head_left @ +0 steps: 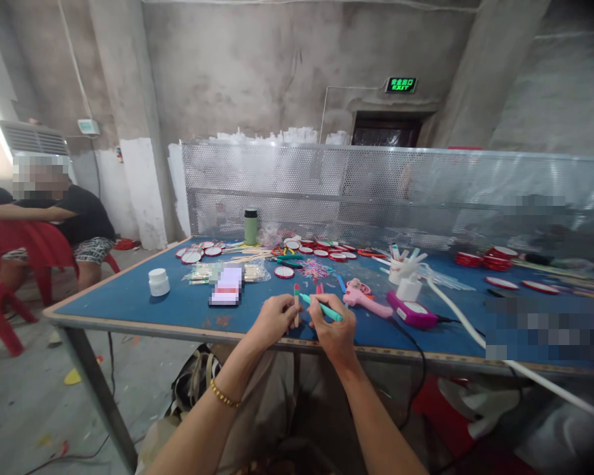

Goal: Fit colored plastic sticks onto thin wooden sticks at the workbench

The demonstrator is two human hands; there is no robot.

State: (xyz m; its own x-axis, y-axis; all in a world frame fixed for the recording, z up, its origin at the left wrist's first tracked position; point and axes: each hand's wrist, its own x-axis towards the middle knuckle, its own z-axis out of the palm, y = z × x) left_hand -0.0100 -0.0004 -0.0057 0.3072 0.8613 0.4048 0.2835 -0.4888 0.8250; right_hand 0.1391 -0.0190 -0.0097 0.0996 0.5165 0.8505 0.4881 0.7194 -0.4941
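Observation:
My left hand (273, 320) is closed round a thin wooden stick (296, 303) with a red tip, held upright over the front edge of the blue table (129, 300). My right hand (332, 328) is closed on a teal pen (321, 308), whose tip points left toward the stick. The two hands nearly touch. A pink glue gun (363, 300) lies just right of my right hand.
Round red-rimmed discs (198, 252), wooden sticks, a white jar (158, 282), a green flask (250, 227), a phone (226, 286), a cup of sticks (400, 267) and a purple box (412, 310) lie on the table. A perforated metal screen (376, 191) backs it. A person sits on a red chair (34, 247) at left.

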